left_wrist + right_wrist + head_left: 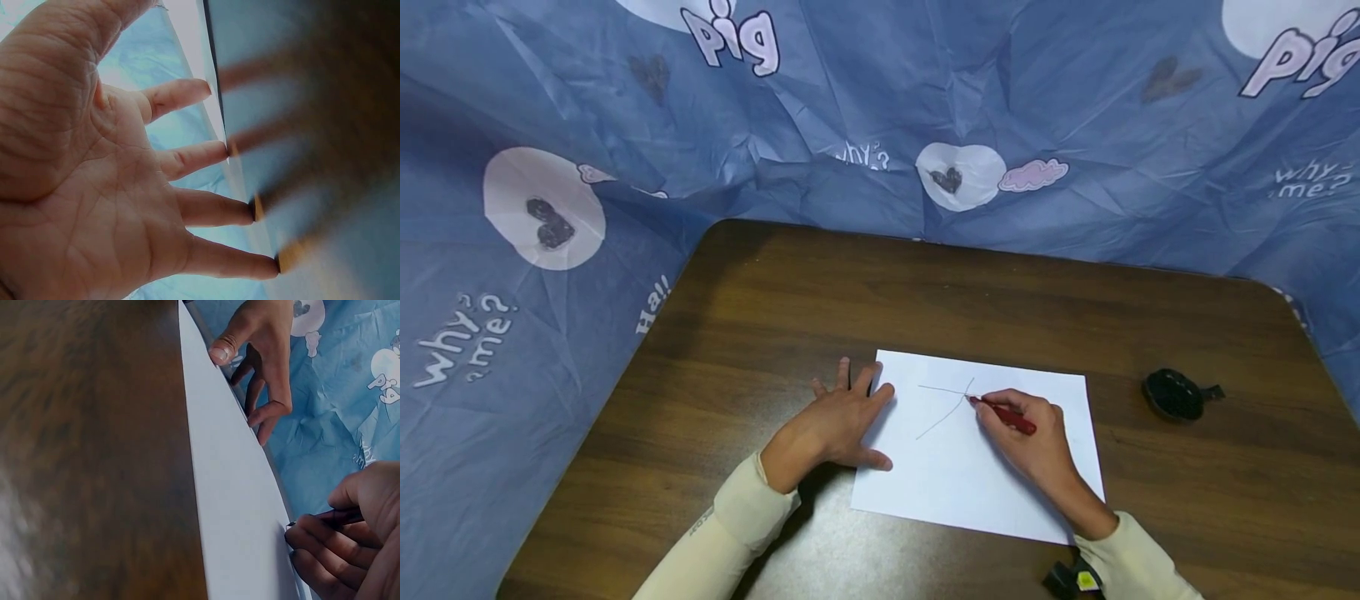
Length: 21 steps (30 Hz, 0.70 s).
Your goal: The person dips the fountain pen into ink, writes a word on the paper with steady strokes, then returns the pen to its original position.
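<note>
A white sheet of paper (955, 492) lies on the wooden table, with a few thin dark lines crossing near its upper middle. My right hand (1033, 437) pinches a dark red pen (1011, 418), its tip right at the point where the lines meet. In the right wrist view the same pen (340, 516) sits between thumb and fingers. My left hand (842, 421) is spread over the sheet's left edge, fingertips and thumb resting on paper and table. The left wrist view shows that palm (106, 187) raised, the straight fingers touching down at their tips.
To the right of the paper stands a small black pan-shaped dish (1175, 395) with a short handle. A black device with a yellow label (1086, 581) is by the right wrist at the table's (970, 292) near side. Blue printed cloth (850, 100) hangs behind the table and at left.
</note>
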{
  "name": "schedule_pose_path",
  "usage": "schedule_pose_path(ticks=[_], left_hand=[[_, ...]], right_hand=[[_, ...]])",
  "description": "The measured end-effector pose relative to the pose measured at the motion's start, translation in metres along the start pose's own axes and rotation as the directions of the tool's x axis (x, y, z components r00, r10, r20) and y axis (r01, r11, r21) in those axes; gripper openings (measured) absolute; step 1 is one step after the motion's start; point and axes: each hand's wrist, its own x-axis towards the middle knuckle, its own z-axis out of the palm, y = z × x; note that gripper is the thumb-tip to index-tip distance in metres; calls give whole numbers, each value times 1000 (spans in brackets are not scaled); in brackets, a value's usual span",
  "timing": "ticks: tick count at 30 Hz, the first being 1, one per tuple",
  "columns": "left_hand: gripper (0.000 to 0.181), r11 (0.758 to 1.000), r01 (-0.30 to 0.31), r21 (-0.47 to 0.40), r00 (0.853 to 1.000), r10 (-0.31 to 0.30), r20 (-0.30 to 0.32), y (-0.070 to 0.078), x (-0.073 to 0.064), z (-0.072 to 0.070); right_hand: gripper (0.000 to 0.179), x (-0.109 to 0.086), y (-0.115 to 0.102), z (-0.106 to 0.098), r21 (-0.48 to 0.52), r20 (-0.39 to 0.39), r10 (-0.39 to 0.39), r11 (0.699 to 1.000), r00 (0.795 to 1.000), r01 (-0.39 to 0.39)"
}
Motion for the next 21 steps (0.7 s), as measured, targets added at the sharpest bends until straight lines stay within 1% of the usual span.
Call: schedule_pose_path(ticks=[5, 10, 17, 21], left_hand=[[85, 1000, 10, -5, 1000, -10, 19, 0, 0, -1], [85, 1000, 13, -6, 1000, -13, 5, -2, 1, -2], [86, 1000, 13, 6, 1000, -14, 24, 0, 3, -1], [86, 1000, 19, -1, 1000, -19, 24, 1, 3, 0]], right_hand=[[16, 1, 0, -2, -8, 14, -8, 1000, 1000, 8], [14, 2, 0, -5, -3, 27, -29, 1000, 999, 29], [15, -5, 0, -9, 6, 34, 12, 1000, 999, -12], [15, -8, 0, -9, 1, 31, 35, 999, 999, -35]])
